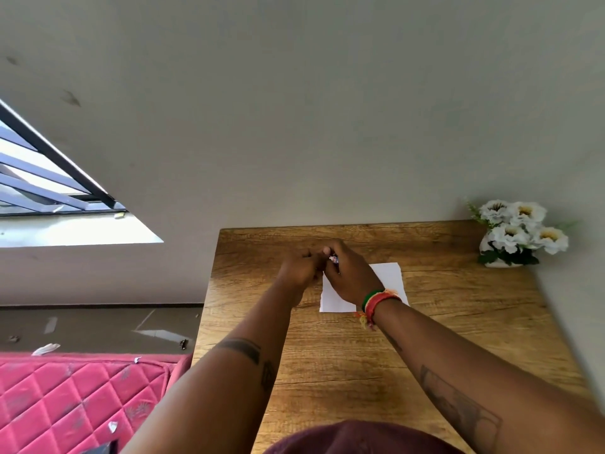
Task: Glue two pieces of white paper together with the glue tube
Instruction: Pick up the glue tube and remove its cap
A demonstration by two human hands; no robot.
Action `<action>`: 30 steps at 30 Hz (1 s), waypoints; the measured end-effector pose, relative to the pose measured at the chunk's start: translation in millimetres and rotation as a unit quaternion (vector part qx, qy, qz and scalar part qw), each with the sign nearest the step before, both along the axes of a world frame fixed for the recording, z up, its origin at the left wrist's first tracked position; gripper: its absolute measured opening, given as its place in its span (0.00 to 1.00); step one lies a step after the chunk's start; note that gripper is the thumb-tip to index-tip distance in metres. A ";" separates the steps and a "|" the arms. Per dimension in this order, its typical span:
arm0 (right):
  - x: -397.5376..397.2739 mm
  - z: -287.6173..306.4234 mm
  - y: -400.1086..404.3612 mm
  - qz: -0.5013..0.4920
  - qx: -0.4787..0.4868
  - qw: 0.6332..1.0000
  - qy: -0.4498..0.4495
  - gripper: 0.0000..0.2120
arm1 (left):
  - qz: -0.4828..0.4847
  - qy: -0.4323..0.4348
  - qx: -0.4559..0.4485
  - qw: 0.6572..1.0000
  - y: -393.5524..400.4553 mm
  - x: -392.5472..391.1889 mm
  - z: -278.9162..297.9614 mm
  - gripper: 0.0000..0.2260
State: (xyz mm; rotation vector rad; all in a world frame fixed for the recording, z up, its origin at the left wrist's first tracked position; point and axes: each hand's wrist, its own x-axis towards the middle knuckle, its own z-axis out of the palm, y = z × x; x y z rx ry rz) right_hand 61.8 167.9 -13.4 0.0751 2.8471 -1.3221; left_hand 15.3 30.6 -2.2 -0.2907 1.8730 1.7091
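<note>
White paper (389, 276) lies flat on the wooden table (442, 322), partly covered by my right hand; I cannot tell whether it is one sheet or two. My right hand (352, 276) holds a small glue tube (334, 259), of which only a printed bit shows between the fingers. My left hand (299, 268) meets the right just left of the paper, fingers pinched at the tube's end. Both hands hover over the far middle of the table.
A white pot of white flowers (517, 234) stands at the table's back right corner against the wall. A red quilted mattress (75, 401) lies on the floor to the left. A barred window (42, 178) is at the left.
</note>
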 end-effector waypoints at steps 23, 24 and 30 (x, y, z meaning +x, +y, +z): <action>25.6 13.8 13.8 0.036 0.004 0.999 0.024 0.14 | 0.024 -0.017 0.013 0.999 -0.3 19.6 16.0 0.12; 28.1 10.7 14.5 0.025 0.003 1.000 0.015 0.16 | 0.042 -0.010 -0.002 0.999 -1.2 19.6 11.9 0.12; 33.9 -5.4 5.2 -0.046 -0.038 0.998 -0.007 0.13 | 0.006 0.165 -0.327 0.931 -35.3 17.4 -18.2 0.06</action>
